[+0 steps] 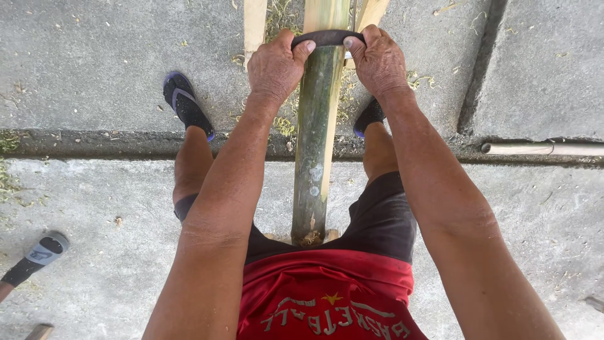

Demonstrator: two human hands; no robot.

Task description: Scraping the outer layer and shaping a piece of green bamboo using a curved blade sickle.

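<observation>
A single head-mounted view is provided. The scene is looked down upon steeply from close above, facing forward over the wearer's torso at frame bottom toward concrete ground [100,56] at frame top. No second view is supplied.

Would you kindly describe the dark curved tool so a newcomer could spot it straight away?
Start at the green bamboo pole rising between the person's legs over the concrete ground. Near its top, the left hand and right hand hold the curved blade across it. It is the only dark, arched strip; nearby pieces are pale and straight.
</observation>
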